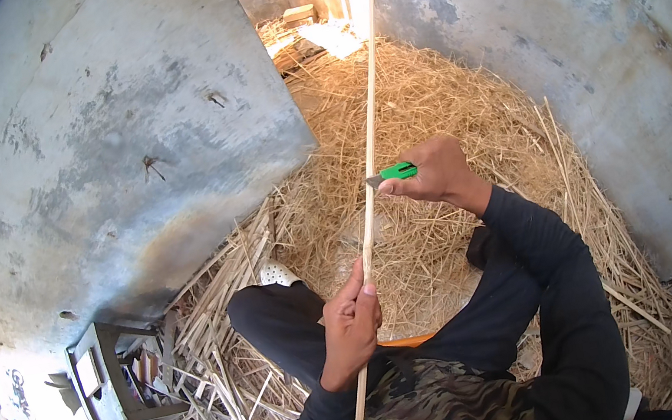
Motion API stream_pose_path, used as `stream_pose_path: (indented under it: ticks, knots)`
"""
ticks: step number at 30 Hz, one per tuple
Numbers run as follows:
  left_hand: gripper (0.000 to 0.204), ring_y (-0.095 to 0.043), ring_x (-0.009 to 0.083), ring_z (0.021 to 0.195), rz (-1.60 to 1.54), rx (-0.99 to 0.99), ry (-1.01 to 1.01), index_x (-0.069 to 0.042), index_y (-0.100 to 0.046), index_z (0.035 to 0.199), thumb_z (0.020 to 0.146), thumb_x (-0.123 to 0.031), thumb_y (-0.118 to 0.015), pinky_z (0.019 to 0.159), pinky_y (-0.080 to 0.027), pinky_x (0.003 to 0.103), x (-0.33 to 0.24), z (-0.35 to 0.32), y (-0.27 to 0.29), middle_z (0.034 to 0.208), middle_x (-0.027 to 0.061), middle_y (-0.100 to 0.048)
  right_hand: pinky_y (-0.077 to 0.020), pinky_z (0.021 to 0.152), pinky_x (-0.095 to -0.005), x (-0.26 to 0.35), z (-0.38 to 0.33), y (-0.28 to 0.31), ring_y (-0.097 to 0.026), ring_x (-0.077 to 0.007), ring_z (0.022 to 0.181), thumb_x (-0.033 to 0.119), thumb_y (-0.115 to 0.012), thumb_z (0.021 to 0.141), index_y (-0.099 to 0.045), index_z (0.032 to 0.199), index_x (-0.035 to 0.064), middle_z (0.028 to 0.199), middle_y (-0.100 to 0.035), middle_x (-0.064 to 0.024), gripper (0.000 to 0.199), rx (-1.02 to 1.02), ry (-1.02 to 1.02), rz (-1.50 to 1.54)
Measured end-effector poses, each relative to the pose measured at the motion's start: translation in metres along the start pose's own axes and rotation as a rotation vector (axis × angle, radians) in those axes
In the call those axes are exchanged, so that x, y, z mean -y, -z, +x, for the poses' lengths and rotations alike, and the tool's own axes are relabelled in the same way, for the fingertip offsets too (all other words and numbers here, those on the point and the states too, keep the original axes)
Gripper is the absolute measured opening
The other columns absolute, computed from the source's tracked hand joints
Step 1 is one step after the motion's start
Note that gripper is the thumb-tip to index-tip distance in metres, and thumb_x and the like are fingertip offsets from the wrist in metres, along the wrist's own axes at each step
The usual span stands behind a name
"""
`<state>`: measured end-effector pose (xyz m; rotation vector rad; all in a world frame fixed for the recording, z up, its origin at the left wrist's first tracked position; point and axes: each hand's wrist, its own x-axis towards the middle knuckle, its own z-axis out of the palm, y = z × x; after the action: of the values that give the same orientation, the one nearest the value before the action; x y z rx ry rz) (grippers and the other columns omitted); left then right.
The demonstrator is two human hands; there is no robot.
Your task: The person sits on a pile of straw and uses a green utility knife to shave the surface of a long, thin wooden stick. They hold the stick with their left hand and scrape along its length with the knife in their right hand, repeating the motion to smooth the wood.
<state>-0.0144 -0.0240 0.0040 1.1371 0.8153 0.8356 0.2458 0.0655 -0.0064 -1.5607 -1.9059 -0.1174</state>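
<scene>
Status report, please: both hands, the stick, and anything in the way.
Left hand gripping long thin stick. Right hand holding green knife, blade against stick. Straw shavings piled beneath; nothing blocking.

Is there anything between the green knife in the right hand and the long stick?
Nothing visible. The right hand holds the green knife with its blade tip right at the long stick, apparently touching it. The left hand grips the stick lower down, well clear of the blade. Only loose straw lies behind.
</scene>
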Motion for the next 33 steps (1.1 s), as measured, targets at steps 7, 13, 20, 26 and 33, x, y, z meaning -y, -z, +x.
stream_pose_path:
  ticks: [7,13,20,26,33]
  knots:
    - [0.048,-0.031,0.0018,0.054,0.021,-0.022,-0.008,0.004,-0.035,0.143,0.1,-0.015,-0.047,0.049,-0.028,0.02,0.002,-0.008,0.003,0.064,-0.0078,-0.035,-0.0296,0.033,-0.0301,0.014,-0.006,-0.018,-0.038,-0.0138,0.03,0.083,-0.054,0.071,-0.054,0.045,0.0122,0.037,-0.04,0.0015,0.075,-0.038,0.226,0.02]
    - [0.046,-0.033,0.0014,0.057,0.153,-0.02,-0.045,0.004,-0.037,0.142,0.1,-0.013,-0.046,0.05,-0.029,0.019,-0.004,-0.008,0.003,0.067,-0.0071,-0.039,-0.0325,0.036,-0.0351,0.01,-0.005,-0.016,-0.042,-0.0181,0.033,0.085,-0.05,0.071,-0.047,0.044,0.0126,0.038,-0.038,-0.0027,0.077,0.012,0.073,-0.005]
    - [0.046,-0.033,0.0005,0.06,0.216,0.028,-0.03,0.002,-0.034,0.144,0.1,-0.008,-0.045,0.052,-0.028,0.018,-0.012,-0.015,-0.005,0.07,-0.0072,-0.038,-0.0278,0.034,-0.0295,-0.006,0.009,-0.007,-0.036,-0.0138,0.032,0.083,-0.057,0.067,-0.05,0.045,0.0147,0.037,-0.036,0.002,0.073,-0.138,0.28,-0.081]
    - [0.044,-0.037,0.0009,0.064,0.406,0.161,-0.113,0.004,-0.038,0.141,0.1,-0.007,-0.046,0.055,-0.031,0.017,-0.003,-0.051,-0.004,0.075,-0.0051,-0.046,-0.0127,0.037,-0.026,-0.128,0.046,0.011,-0.02,-0.0092,0.037,0.074,-0.043,0.087,-0.045,0.047,0.0178,0.045,-0.025,0.0094,0.068,-0.14,-0.459,-0.194]
    - [0.046,-0.037,0.0015,0.063,0.342,0.163,0.046,0.002,-0.038,0.142,0.099,-0.009,-0.049,0.054,-0.032,0.018,0.011,-0.063,0.014,0.072,-0.0049,-0.045,-0.0188,0.041,-0.0307,-0.199,0.02,0.024,-0.027,-0.0103,0.04,0.082,-0.035,0.082,-0.034,0.047,0.0162,0.046,-0.029,0.0071,0.075,-0.221,-0.752,-0.135]
